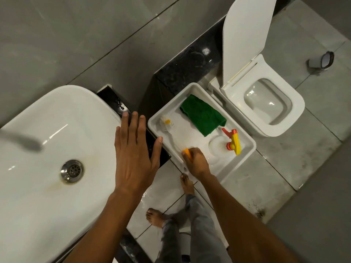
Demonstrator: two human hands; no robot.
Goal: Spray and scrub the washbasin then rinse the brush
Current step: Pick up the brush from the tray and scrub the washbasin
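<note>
Right hand (196, 162) closes on the brush handle in the tray while the left hand (135, 150) hovers spread beside the basin.

At centre frame the left hand is fully open, fingers splayed, holding nothing, above the black stone worktop (152, 147) edge just right of the white ceramic washbasin (47, 133), which fills the left of the frame with its round steel drain (72, 170) at lower left. Right of centre, a white rectangular plastic tray (245, 150) sits on the pale tiled floor (284, 168); in it the right hand is curled around the orange end of the white long-handled scrub brush (168, 126), whose bristled head lies toward the tray's upper-left corner. A folded green cloth (203, 114) lies at the tray's upper side, and a yellow and red spray bottle (233, 141) lies at its right. A white toilet (266, 103) with its lid raised stands at upper right.
</note>
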